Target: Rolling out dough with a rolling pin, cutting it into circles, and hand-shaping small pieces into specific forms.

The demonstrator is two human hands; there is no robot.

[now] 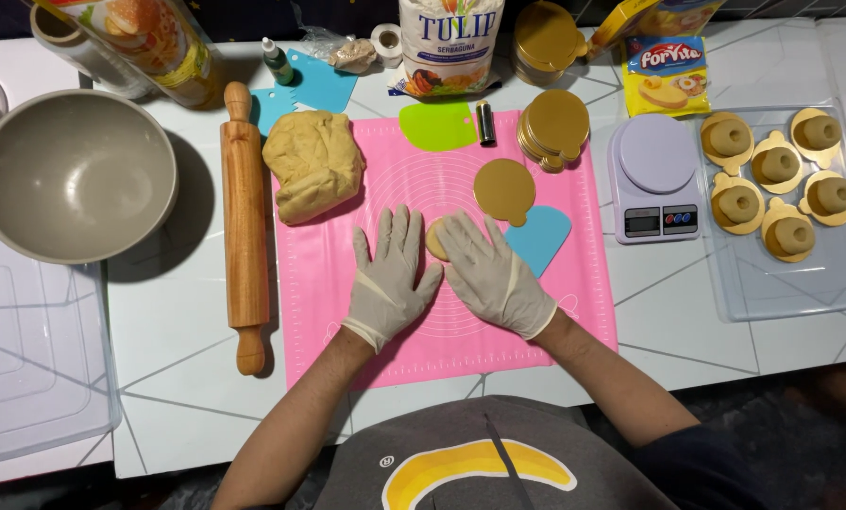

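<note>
Gloved left hand [388, 281] and right hand [492, 269] lie flat, fingers spread, flanking a small dough piece [435, 238] on a pink mat [574, 274], with rolling pin [244, 227] left and gold disc [504, 191] just beyond.

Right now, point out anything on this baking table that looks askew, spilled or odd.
Nothing is spilled or damaged. The only loose item is one gold round card lying alone on the pink mat, apart from its stack. Both gloved hands, left and right, press a small dough piece.
</note>
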